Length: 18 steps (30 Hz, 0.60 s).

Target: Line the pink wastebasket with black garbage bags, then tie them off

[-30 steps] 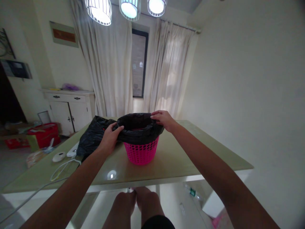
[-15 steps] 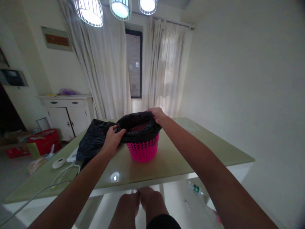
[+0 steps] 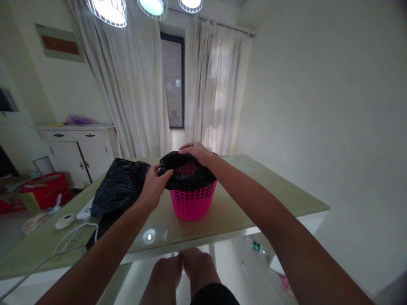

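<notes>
A bright pink perforated plastic basket [image 3: 192, 204] stands upright on the table, lined with a black garbage bag [image 3: 190, 183] folded over its rim. My left hand [image 3: 155, 183] is closed on the bag's edge at the basket's left side, thumb on the near side of the fold. Across the opening, my right hand [image 3: 196, 151] holds the far part of the bag's rim; its fingertips are partly hidden. Through the bag's opening some pink lattice shows. Left of my left hand lies a second, crumpled black plastic bag [image 3: 116, 186].
The green-topped table [image 3: 280, 190] extends to both sides. On its left are a white round object [image 3: 65, 221] and a white cable [image 3: 68, 231]. Behind stand a white cabinet [image 3: 76, 140] and curtains [image 3: 133, 84]. A plastic bottle [image 3: 257, 245] lies on the floor below.
My right hand has slid left along the bag's far rim, from the right corner towards the middle. My left hand keeps its hold on the left edge. The view has shifted slightly.
</notes>
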### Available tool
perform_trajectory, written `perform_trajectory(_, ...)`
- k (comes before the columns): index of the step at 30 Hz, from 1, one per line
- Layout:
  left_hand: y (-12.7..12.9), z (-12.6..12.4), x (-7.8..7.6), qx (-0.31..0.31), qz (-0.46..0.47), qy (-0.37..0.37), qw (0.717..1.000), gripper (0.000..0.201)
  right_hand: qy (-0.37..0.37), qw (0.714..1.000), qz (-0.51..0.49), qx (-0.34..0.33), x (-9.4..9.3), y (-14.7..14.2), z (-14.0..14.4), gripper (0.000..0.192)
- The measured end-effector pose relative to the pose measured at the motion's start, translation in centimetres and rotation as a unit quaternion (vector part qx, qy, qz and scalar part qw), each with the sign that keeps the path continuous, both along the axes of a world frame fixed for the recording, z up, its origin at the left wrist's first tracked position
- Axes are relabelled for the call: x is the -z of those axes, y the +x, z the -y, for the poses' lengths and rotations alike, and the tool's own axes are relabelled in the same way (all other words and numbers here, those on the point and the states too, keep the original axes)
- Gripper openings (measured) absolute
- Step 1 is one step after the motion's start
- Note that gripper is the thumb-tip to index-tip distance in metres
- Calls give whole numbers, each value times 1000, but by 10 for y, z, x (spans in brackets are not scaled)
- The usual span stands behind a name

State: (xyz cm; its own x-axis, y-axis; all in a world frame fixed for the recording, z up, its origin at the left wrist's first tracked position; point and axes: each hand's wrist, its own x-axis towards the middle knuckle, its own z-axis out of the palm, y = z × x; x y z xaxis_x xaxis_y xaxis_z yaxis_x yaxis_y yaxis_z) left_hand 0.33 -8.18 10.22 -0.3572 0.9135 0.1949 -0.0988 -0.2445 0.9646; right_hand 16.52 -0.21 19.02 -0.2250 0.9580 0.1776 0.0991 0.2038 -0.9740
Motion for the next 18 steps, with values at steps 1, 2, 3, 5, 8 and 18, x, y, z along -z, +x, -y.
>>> perform_trajectory(1, 2, -1, 0, 9, -16, 10, 1000, 62, 13, 1000, -7, -23, -3, -4, 5, 9)
perform_trajectory(2, 3, -1, 0, 20, -31, 17, 999, 62, 31, 998, -17, -46, -8, -8, 10, 8)
perform_trajectory(3, 5, -2, 0, 32, -42, 23, 998, 62, 53, 996, -29, -66, -14, -13, 15, 9)
perform_trajectory(5, 8, -2, 2, 48, -45, 23, 998, 62, 101, 989, -49, -95, -30, -19, 24, 15)
perform_trajectory(8, 7, -1, 5, 48, -26, 1, 999, 67, 181, 976, -76, -98, -62, -12, 26, 33)
perform_trajectory(18, -21, -3, -28, -98, 81, 204, 971, 50, 276, 930, -55, 235, -86, 144, -23, 35)
